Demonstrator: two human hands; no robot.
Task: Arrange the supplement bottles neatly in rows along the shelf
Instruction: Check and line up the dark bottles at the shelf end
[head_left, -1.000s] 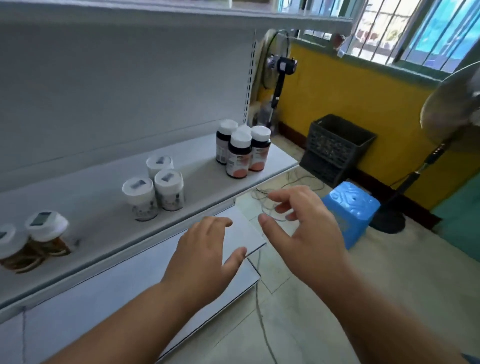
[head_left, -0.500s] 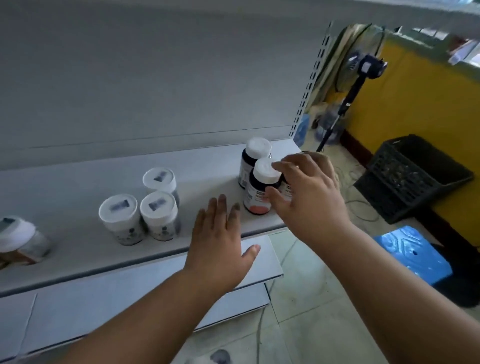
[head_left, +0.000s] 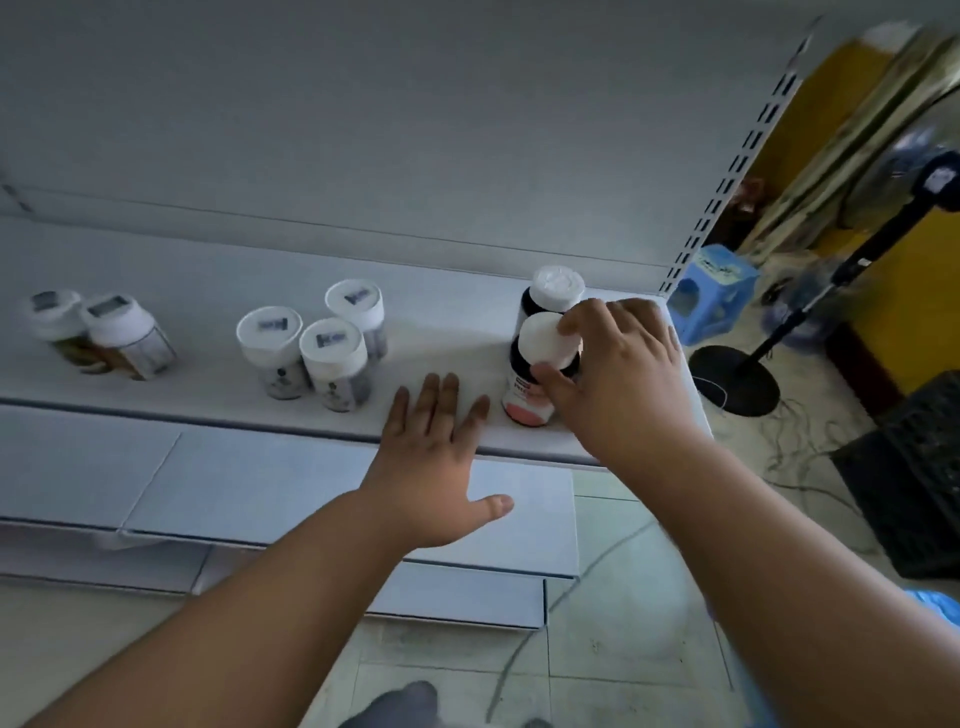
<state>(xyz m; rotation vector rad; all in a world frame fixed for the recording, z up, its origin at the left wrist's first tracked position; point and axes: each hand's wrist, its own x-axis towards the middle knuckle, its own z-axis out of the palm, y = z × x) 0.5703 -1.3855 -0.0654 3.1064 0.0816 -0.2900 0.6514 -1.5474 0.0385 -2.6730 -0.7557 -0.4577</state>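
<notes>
Evidently the regrouping step is under way in the head view: the right hand (head_left: 618, 374) grasps the near dark bottle (head_left: 540, 374) at the shelf's (head_left: 208, 291) right end, thumb and fingers round its white cap. Left hand (head_left: 431, 467) lies released, flat on the near edge. Next, I judge, slide it leftward into line.

A dark, white-capped supplement bottle (head_left: 537, 374) with a pink-banded label stands upright at the shelf's (head_left: 208, 291) front right; its twin (head_left: 553, 291) stands just behind. Three white-lidded jars (head_left: 322, 345) cluster mid-shelf (all upright). Two amber bottles (head_left: 98, 332) stand far left, touching.
</notes>
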